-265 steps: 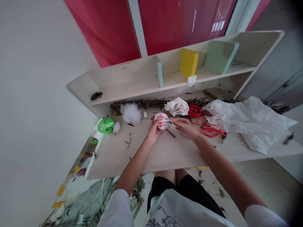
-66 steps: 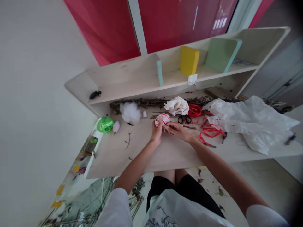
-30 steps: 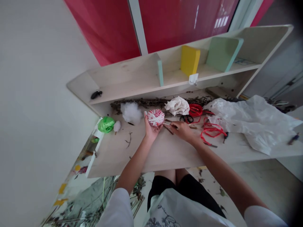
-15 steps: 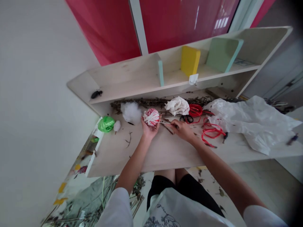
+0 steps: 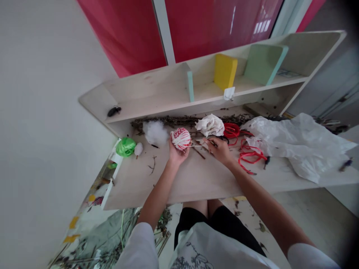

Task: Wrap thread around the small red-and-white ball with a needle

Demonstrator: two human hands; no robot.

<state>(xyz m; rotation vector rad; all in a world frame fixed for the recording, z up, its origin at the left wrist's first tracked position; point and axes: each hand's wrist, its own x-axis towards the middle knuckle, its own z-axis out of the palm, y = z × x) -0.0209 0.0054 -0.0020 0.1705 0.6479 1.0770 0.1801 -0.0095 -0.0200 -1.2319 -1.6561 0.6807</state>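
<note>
A round ball wound with red and white yarn [image 5: 181, 138] rests in my left hand [image 5: 178, 154], whose fingers curl round it from below. From the ball a thin white strand [image 5: 198, 146] runs taut to the right. My right hand [image 5: 218, 149] pinches the strand's far end between thumb and fingers, above the pale desk [image 5: 196, 183]. Brown twigs [image 5: 199, 152] lie on the desk between the hands. Black scissors [image 5: 224, 139] are partly hidden behind my right hand.
White fluff [image 5: 155, 132], a green ball [image 5: 126, 147] and a small wrapped stick [image 5: 138, 149] lie left. Crumpled white paper [image 5: 210, 125], red cord [image 5: 252, 155] and a clear plastic bag [image 5: 297, 144] lie right. Dried branches [image 5: 176, 120] line the back under a shelf [image 5: 157, 108].
My right hand has moved right, away from the ball, and the white strand between the hands is longer. The ball has turned and shifted slightly in my left hand.
</note>
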